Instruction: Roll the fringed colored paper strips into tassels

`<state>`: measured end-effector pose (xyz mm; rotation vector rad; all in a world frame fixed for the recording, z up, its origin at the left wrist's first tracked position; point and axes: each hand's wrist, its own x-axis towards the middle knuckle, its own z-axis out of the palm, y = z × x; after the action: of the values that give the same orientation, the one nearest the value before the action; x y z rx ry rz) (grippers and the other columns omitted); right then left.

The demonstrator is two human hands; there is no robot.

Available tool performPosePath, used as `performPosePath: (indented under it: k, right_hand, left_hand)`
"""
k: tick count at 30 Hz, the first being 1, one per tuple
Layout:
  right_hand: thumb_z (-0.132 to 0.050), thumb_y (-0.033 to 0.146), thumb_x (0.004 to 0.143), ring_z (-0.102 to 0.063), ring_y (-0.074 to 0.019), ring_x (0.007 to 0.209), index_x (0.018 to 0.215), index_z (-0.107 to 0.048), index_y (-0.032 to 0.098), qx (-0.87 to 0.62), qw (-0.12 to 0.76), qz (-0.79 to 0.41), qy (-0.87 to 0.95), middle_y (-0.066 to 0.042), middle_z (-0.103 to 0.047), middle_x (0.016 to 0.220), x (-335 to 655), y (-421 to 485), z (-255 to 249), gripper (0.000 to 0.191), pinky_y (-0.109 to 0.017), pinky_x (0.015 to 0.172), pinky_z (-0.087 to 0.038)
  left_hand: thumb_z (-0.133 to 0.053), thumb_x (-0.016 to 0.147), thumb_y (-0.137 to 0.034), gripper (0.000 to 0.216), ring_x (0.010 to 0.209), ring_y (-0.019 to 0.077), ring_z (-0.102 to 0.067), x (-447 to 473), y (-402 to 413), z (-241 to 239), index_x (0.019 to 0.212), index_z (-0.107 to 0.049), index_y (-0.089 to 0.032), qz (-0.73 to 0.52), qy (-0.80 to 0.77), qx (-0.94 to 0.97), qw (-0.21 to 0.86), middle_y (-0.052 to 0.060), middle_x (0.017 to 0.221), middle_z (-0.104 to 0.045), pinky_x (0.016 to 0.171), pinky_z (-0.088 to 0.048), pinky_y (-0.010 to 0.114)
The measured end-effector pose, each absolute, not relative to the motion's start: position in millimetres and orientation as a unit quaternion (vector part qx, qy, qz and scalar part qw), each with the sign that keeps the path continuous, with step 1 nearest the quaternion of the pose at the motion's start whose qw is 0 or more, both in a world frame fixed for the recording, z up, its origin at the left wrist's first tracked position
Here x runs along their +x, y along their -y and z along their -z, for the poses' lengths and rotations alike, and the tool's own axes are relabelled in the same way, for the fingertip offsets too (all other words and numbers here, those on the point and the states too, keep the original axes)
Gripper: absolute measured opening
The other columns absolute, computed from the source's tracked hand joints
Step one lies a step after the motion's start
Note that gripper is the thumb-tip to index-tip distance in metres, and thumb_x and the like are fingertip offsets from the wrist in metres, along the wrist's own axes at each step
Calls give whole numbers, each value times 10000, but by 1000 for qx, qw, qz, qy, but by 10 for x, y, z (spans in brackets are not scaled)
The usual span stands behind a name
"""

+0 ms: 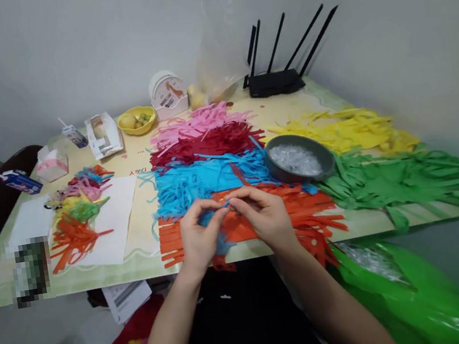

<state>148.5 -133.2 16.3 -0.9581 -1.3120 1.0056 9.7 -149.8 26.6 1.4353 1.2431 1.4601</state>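
My left hand and my right hand meet above the table's front edge, fingertips closed on the twisted end of a blue paper tassel. Its fringe hangs below my left fingers, partly covered by that hand. Under my hands lies a stack of orange fringed paper. Beyond it are blue fringed sheets, dark red ones and pink ones. A dark bowl of clear plastic pieces rests beside the blue sheets.
Green and yellow fringed paper spread to the right. Finished-looking tassels lie on white paper at left. A router, a yellow fruit bowl and drink cartons stand farther back. A green plastic bag bulges below the table.
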Motion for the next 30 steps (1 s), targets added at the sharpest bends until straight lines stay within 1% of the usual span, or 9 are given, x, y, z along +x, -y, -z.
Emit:
performPosePath:
  k: [3,5,9,12,16,19,23,27,30]
  right_hand:
    - [-649,286,847,-636,-128,652,822,-702,189,-416,587,-424,551,-17,-711,753,1438,1337,-140,113,-247,626,-524]
    - [-643,306,855,-626,-127,632,824,-693,186,-420,587,-421,550,-16,-702,743,1400,1353,-118,134,-245,603,-513]
    - [-640,324,867,-619,-129,646,841,-689,190,-432,588,-402,553,-20,-698,768,1333,1385,-61,145,-243,598,-499]
    - [-637,347,872,-628,-137,668,847,-690,191,-428,581,-416,554,-29,-703,794,1309,1398,-25,166,-250,613,-506]
    - [-669,355,845,-623,-143,657,891,-723,188,-421,535,-434,590,-37,-715,797,1364,1394,-43,181,-256,594,-494]
    - [-712,342,810,-607,-144,637,869,-747,189,-427,510,-429,611,-36,-713,763,1465,1363,-118,168,-258,573,-473]
    - [-749,355,774,-629,-166,679,770,-762,196,-406,498,-447,622,-42,-722,741,1556,1301,-240,159,-280,619,-490]
    - [-770,354,746,-622,-151,621,713,-759,197,-391,508,-473,604,-26,-706,680,1548,1276,-349,161,-270,581,-488]
    - [-755,315,759,-585,-127,550,703,-752,198,-396,528,-460,594,-7,-677,637,1523,1287,-416,130,-257,530,-463]
  left_hand:
    - [-708,790,-221,53,820,170,-698,64,1531,-237,812,-734,-179,-564,-462,520,445,46,842,-755,798,-541,276]
    - [-702,788,-209,74,842,172,-703,44,1561,-214,840,-747,-182,-565,-463,504,461,54,871,-762,816,-545,279]
    - [-728,759,-213,122,866,180,-709,42,1610,-170,875,-749,-181,-569,-479,484,461,60,896,-764,826,-554,286]
    - [-712,776,-219,101,839,176,-712,66,1622,-145,863,-738,-175,-579,-490,489,430,57,875,-761,795,-564,282]
    - [-695,798,-228,69,770,158,-711,96,1614,-115,829,-685,-167,-609,-503,480,380,39,806,-735,726,-563,256]
    - [-713,788,-246,106,759,151,-709,94,1606,-116,817,-646,-169,-612,-499,462,404,26,786,-715,715,-557,248]
    - [-755,745,-249,189,846,166,-703,67,1596,-175,889,-657,-174,-586,-458,489,456,48,875,-719,777,-555,268]
    - [-758,749,-264,142,783,148,-673,63,1581,-184,813,-673,-171,-596,-456,484,450,36,807,-703,753,-541,260]
    - [-765,751,-291,156,782,144,-666,58,1571,-112,784,-669,-172,-615,-439,442,483,25,789,-693,762,-535,267]
